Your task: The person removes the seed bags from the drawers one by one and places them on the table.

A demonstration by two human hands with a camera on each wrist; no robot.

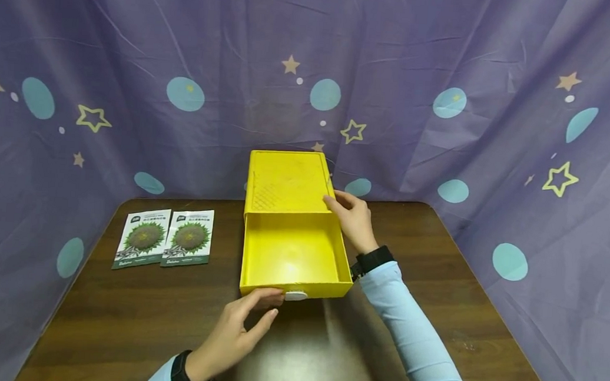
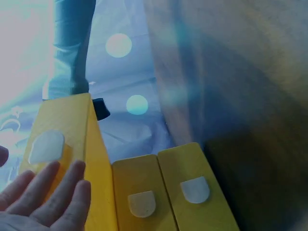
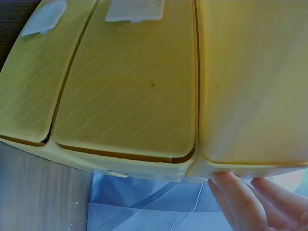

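Note:
A yellow drawer cabinet (image 1: 290, 180) stands on the table with its top drawer (image 1: 292, 260) pulled far out, the bare yellow floor of the drawer showing. My left hand (image 1: 234, 327) is at the drawer's front, fingertips right beside the white handle (image 1: 296, 295); its fingers look straight and spread in the left wrist view. At the cabinet's right side, my right hand (image 1: 355, 219) rests with its thumb at the top edge and its extended fingers (image 3: 238, 197) against the side wall. Two lower drawers (image 2: 142, 180) are closed, each with a white handle.
Two seed packets (image 1: 191, 238) with a sunflower head printed on them lie side by side on the brown wooden table (image 1: 169, 305), left of the cabinet. A purple curtain (image 1: 230, 43) with stars and dots hangs behind and along both sides.

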